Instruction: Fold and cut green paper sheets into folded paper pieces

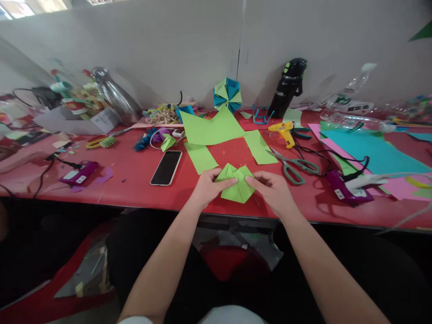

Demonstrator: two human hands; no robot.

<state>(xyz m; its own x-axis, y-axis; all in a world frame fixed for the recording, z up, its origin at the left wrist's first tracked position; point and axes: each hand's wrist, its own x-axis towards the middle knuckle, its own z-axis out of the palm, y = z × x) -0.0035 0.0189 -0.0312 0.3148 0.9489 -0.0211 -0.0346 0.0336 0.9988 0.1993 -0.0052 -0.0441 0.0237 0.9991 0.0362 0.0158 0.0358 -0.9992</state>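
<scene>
A partly folded piece of green paper [238, 191] is held between both hands just above the front edge of the red table. My left hand [209, 185] pinches its left side, thumb on top. On the right side, my right hand [268, 185] grips it the same way, with the thumb pressed near the middle fold. Behind it lie a large green sheet [212, 128] and two smaller green strips [201, 157], [261, 147]. A small folded green piece [168, 142] sits beyond the phone.
A phone [166, 168] lies at left; scissors [297, 165] and a yellow glue gun [285, 132] at right. Purple power strips [349, 188] trail cables on the red table [135, 196]. Toward the wall stand a blue-and-green paper ball [227, 95] and a black bottle [288, 87].
</scene>
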